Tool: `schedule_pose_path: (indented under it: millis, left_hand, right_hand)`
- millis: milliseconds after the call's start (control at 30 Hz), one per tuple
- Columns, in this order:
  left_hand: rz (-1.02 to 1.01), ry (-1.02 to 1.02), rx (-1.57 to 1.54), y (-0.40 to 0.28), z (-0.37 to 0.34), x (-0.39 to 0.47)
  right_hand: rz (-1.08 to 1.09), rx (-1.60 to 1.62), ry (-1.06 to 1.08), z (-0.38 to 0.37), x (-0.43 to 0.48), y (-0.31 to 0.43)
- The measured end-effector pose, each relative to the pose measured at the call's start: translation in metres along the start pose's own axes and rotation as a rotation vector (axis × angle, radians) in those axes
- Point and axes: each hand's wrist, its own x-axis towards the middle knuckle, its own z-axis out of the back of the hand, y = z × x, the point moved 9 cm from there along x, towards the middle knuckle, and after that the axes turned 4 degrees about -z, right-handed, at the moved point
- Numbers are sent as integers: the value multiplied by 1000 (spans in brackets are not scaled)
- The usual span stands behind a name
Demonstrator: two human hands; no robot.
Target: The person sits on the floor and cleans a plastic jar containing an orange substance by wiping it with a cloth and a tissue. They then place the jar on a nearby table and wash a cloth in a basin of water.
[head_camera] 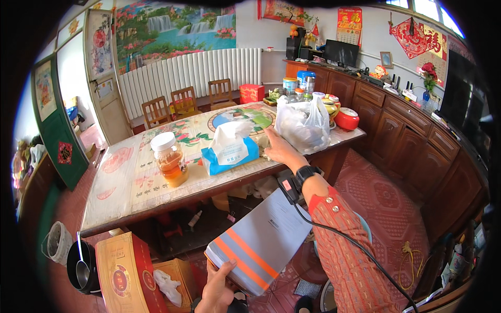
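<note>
My left hand [219, 279] grips the lower left corner of a thick grey book with orange stripes [260, 238], held below the table's near edge. Over the table [117, 187], my right hand [282, 150] reaches with fingers extended, between a blue and white tissue pack [231, 150] and a white plastic bag with things inside [303, 125]. Beneath its fingers lies a small beige, crumpled-looking item [263, 141], partly hidden; whether the fingers touch it I cannot tell. A white-lidded jar of amber liquid [169, 160] stands left of the tissues.
A red jar [346, 118] and several containers stand behind the bag. Small wooden chairs [184, 99] line the far side. At the lower left are a gold and red box [121, 274] and a black bucket [76, 281]. A black cable [352, 239] runs along my right arm.
</note>
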Motion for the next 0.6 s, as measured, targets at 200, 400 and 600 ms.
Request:
schedule_pose_path:
  millis: [200,400,600]
  left_hand:
    - [9,-48,-13,-5,-1,-7]
    - [80,-80,14,-6,7,-8]
    - [-6,-5,-48,-2,-2,-3]
  right_hand:
    - [63,-346,67,-46,5,-32]
    - [-25,-44,-115,-8,-12,-55]
    - [13,54,-173,-3,-10,-36]
